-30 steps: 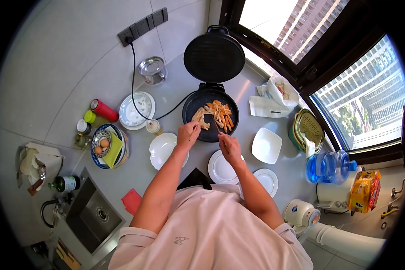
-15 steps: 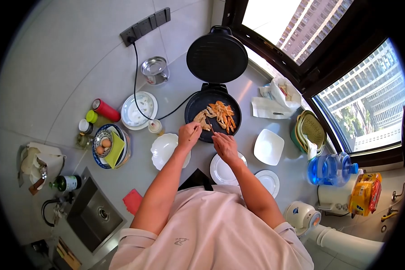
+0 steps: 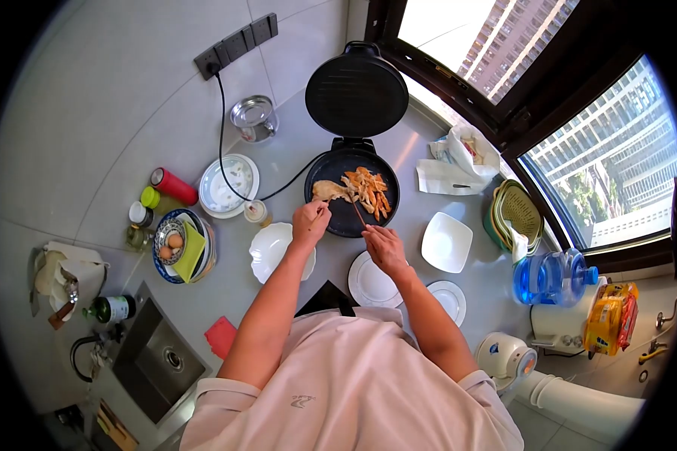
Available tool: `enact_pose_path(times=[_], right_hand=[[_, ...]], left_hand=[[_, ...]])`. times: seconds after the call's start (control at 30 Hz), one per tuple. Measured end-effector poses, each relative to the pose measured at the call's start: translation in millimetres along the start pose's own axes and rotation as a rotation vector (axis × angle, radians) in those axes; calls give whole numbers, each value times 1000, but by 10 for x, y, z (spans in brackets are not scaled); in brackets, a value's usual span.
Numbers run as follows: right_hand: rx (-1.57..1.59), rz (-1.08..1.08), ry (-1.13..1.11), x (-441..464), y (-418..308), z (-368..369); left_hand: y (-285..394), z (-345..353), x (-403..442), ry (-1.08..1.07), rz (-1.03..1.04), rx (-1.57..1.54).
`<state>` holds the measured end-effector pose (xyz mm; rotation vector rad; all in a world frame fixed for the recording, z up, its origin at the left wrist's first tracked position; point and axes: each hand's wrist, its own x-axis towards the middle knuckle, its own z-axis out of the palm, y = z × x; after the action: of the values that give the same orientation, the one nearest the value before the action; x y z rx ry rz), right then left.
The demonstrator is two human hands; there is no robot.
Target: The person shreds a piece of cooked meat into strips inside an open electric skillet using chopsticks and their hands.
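A round black electric griddle (image 3: 338, 222) stands open in the middle of the counter, its lid (image 3: 357, 94) tipped back. Inside are a pale browned piece of meat (image 3: 328, 190) on the left and several orange-brown strips of food (image 3: 367, 192) on the right. My left hand (image 3: 310, 222) is closed at the griddle's lower left rim, around a thin chopstick mostly hidden by the fingers. Over the lower right rim, my right hand (image 3: 384, 248) grips another chopstick (image 3: 359, 213), whose tip reaches in among the food.
White plates (image 3: 372, 282), a scalloped bowl (image 3: 267, 255) and a square bowl (image 3: 447, 242) surround the griddle's near side. A power cord (image 3: 224, 150) crosses the counter at left. Eggs (image 3: 174, 240) sit in a stacked bowl; a sink (image 3: 154, 368) lies lower left, a water jug (image 3: 553, 279) right.
The pale meat now lies flatter and wider toward the griddle's left side. My right hand has shifted slightly right and down, my left hand slightly left. The view has moved a little.
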<state>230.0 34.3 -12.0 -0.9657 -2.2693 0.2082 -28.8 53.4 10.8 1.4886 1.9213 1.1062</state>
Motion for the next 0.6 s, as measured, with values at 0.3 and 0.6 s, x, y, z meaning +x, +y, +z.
enact_pose_path(times=[0.3, 0.6], right_hand=[[3, -2, -10, 135, -36, -242], [47, -16, 138, 173, -339, -331]], left_hand=[[-4, -109, 21, -1, 49, 16], [-16, -151, -165, 86, 31, 4]])
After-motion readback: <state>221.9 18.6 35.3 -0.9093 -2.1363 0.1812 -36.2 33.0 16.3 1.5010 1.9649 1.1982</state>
